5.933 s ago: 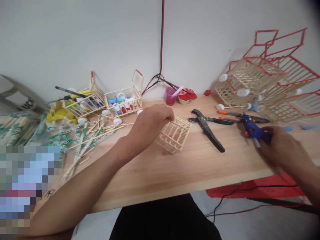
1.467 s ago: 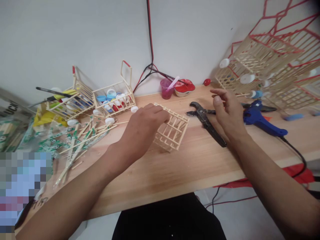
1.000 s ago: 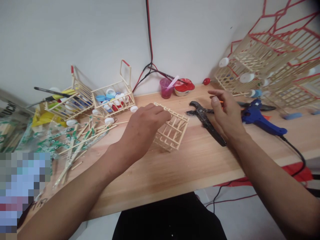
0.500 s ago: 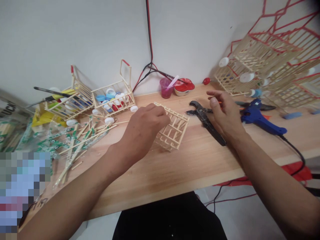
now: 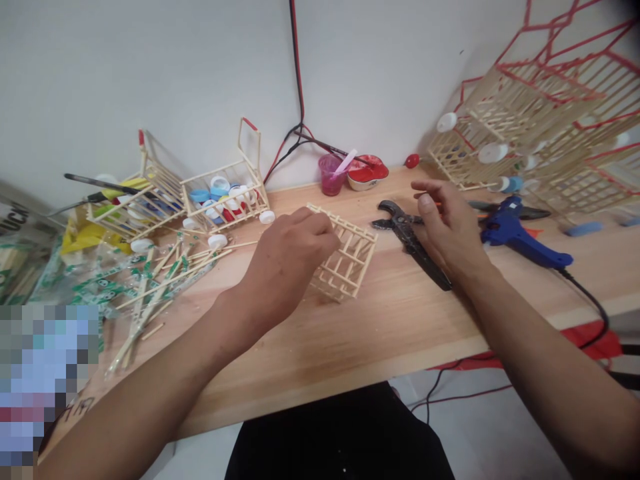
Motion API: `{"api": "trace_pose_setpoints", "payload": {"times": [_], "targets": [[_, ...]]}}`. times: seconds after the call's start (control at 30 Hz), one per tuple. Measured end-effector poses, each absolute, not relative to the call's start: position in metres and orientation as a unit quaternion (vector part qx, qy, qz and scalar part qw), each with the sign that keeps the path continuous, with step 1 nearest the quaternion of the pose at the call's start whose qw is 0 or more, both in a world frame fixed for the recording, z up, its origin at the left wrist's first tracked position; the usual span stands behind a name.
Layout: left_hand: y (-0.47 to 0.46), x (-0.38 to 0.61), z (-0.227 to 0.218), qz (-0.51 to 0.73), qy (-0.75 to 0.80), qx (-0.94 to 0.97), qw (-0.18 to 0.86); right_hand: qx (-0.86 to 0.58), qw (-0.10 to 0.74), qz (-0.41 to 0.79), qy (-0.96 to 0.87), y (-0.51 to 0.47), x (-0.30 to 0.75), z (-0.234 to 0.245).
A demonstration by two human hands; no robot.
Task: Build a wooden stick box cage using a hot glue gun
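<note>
Two small stick crates sit at the left end of the wooden bench (image 5: 350,347): the first (image 5: 150,212) is tilted, with a black-handled tool (image 5: 100,179) lying across it, and the second (image 5: 220,208) holds blue, white and red bottle caps (image 5: 220,197). In front of them, loose sticks (image 5: 150,300) lie over green-printed wrappers (image 5: 100,283), with white caps (image 5: 217,241) just beside them. The left hand (image 5: 293,257) sits mid-bench, its fingers (image 5: 325,233) curled at the near edge of a stick frame (image 5: 347,257), which lies flat on the bench; whether they grip it, I cannot tell. Behind the frame stand a pink cup (image 5: 330,177) and a red-smeared dish (image 5: 367,172). To its right lie black pliers (image 5: 410,243), partly under the right hand (image 5: 447,223), which is loosely open and holds nothing visible. Past that hand rests a blue glue gun (image 5: 517,237), its cord (image 5: 587,297) trailing off the bench, and stick cages with red-painted edges (image 5: 520,127) stand at the far right.
</note>
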State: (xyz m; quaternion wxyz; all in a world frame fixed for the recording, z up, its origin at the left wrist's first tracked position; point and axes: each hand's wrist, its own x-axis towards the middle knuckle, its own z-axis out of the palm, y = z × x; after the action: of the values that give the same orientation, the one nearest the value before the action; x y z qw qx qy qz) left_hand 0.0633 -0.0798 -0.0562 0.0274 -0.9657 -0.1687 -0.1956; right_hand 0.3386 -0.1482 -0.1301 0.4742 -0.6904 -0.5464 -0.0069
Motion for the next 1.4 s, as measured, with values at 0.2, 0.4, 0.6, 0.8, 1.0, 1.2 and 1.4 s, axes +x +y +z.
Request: {"api": "trace_pose_setpoints", "payload": {"times": [0.2, 0.4, 0.6, 0.8, 1.0, 1.2, 1.4], "targets": [[-0.0817, 0.0644, -0.0557, -0.191, -0.170, -0.966, 0.030, -0.687, 0.473, -0.011, -0.552, -0.1476, 0.3381, -0.1310], [-0.0811, 0.0644, -0.0566, -0.195, -0.165, -0.966, 0.036, -0.684, 0.472, -0.013, -0.556, -0.1483, 0.3362, -0.1287], [-0.0828, 0.0626, -0.0535, -0.200, -0.175, -0.963, 0.045, -0.684, 0.476, -0.007, -0.553, -0.1490, 0.3369, -0.1288], [-0.0854, 0.0650, -0.0557, -0.225, -0.126, -0.966, 0.023, -0.674, 0.483, -0.009, -0.560, -0.1495, 0.3357, -0.1279], [-0.0870, 0.0676, -0.0569, -0.220, -0.094, -0.971, 0.015, -0.677, 0.476, -0.004, -0.561, -0.1503, 0.3347, -0.1268], [-0.0864, 0.0675, -0.0581, -0.201, -0.072, -0.977, 0.015, -0.671, 0.479, -0.007, -0.565, -0.1502, 0.3340, -0.1266], [-0.0869, 0.0681, -0.0591, -0.185, -0.070, -0.979, 0.048, -0.671, 0.477, -0.005, -0.568, -0.1500, 0.3336, -0.1275]]}}
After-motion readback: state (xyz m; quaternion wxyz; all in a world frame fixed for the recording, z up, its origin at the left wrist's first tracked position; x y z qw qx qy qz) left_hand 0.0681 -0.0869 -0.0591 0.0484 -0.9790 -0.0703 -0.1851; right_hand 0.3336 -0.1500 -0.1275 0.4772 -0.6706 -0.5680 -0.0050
